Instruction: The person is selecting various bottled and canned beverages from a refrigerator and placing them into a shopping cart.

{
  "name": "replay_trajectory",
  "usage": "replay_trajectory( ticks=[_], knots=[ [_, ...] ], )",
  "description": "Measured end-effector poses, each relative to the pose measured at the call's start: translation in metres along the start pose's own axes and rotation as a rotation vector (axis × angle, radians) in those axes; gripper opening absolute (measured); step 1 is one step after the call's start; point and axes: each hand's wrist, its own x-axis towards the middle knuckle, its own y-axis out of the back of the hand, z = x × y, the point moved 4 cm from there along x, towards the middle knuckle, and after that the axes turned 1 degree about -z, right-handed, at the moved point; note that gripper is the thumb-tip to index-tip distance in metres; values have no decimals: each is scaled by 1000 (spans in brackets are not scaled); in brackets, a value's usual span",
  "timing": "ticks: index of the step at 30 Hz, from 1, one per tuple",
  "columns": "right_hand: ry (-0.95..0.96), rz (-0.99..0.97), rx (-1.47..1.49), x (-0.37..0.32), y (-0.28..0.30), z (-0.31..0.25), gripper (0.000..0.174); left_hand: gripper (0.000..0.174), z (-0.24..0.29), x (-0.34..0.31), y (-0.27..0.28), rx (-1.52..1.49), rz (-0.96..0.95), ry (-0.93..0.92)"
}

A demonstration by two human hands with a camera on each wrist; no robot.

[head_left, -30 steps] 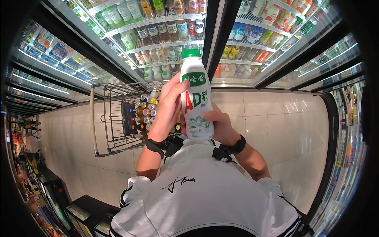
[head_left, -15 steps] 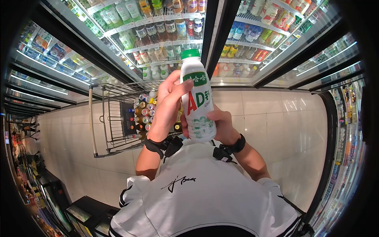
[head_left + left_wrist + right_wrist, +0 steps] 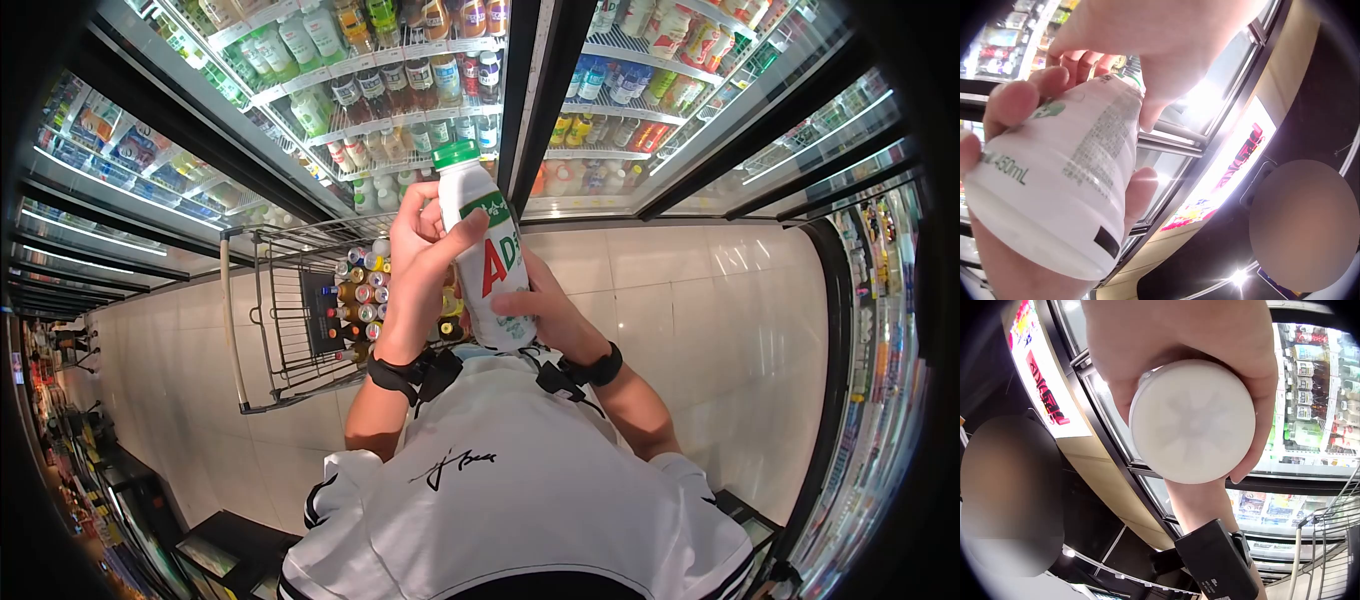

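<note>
A white bottle (image 3: 480, 240) with a green cap and a red and green label is held tilted in front of the chest, its cap toward the coolers. The left hand (image 3: 420, 270) grips its upper part, thumb across the green band. Around the lower part curls the right hand (image 3: 545, 312), its thumb on the label. In the left wrist view the bottle (image 3: 1066, 169) shows its back with small print and "450mL", fingers on both sides. The right wrist view shows the bottle's white base (image 3: 1192, 422), with the right hand (image 3: 1185, 331) around it.
A metal shopping cart (image 3: 262, 330) stands at the left, with several bottles and cans (image 3: 362, 295) in it. Ahead are glass-door coolers with drinks on shelves (image 3: 400, 55). More stocked shelves (image 3: 885, 310) line the right side. Tiled floor (image 3: 690, 310) lies between.
The bottle has tilted further, its cap shifting left and slightly down. The left hand has shifted slightly with it, and the right thumb has moved left across the label.
</note>
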Motion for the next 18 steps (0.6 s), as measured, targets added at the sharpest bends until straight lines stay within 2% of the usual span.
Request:
replay_trajectory(
  ticks=[5,11,18],
  knots=[
    [86,119,-300,-2,-1,-6,74,39,-3,2,1,-48,4,49],
    [164,228,-475,-3,-8,-12,76,38,-4,7,3,-41,-59,68],
    [211,300,-477,0,-18,-9,74,37,-3,9,5,1,-67,106]
  ],
)
